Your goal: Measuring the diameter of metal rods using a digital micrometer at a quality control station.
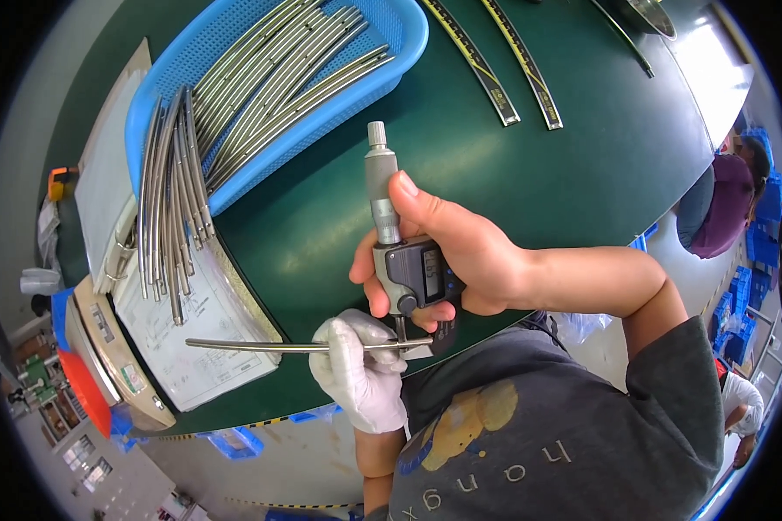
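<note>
A white-gloved hand, my left hand [356, 369], is closed round a thin metal rod [252, 346], which sticks out to the left with a slight bend. My bare right hand [456, 234] grips a digital micrometer [397, 269], thumb against its grey barrel and fingers round the frame. The rod's right end lies across the micrometer's lower end, at the measuring faces; whether they touch it I cannot tell. A small dark display on the micrometer faces up. The gloved fingers are right beside the measuring end.
A blue perforated basket [415, 39] holds many metal rods, with a loose bundle of rods [169, 191] across its left edge. Papers with drawings [213, 347] lie beneath, beside a beige device [117, 352]. Two dark yellow-marked strips [478, 65] lie beyond. A person in purple [728, 208] sits at right.
</note>
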The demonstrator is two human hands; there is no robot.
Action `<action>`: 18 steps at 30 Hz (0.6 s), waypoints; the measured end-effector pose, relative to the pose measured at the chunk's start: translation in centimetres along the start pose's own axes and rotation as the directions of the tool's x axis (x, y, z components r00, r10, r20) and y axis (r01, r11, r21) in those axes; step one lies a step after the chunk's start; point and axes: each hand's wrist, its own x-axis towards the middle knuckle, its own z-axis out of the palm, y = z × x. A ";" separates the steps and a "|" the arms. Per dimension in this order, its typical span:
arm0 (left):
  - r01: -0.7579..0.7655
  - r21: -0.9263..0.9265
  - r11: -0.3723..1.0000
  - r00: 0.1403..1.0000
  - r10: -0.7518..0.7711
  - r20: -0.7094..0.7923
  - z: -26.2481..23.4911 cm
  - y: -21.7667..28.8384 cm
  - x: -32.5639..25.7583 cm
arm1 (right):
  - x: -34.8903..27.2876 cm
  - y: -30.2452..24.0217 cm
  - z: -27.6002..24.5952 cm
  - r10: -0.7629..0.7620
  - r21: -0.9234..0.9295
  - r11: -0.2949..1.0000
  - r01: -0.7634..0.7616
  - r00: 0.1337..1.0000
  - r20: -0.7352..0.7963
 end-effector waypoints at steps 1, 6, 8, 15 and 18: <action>-0.001 0.003 1.000 1.000 0.001 -0.005 0.0 0.0 0.0 | 0.0 -0.1 0.0 0.003 0.002 1.000 -0.003 1.000 0.005; -0.025 -0.015 1.000 1.000 0.025 -0.002 -0.1 0.1 0.3 | 0.1 -0.1 -0.3 0.055 0.069 0.996 -0.054 0.998 -0.016; -0.030 -0.021 0.999 0.999 0.030 0.011 -0.4 0.1 0.4 | 0.1 -0.3 -0.2 0.076 0.101 0.992 -0.075 0.997 -0.010; -0.001 -0.028 1.000 1.000 0.001 0.016 -0.5 0.1 0.4 | 0.1 -0.1 -0.3 0.037 0.115 0.993 -0.038 0.999 0.006; 0.019 -0.009 1.000 1.000 -0.019 0.015 -0.4 0.3 0.5 | 0.0 0.0 -0.4 -0.006 0.061 0.998 0.005 1.000 0.016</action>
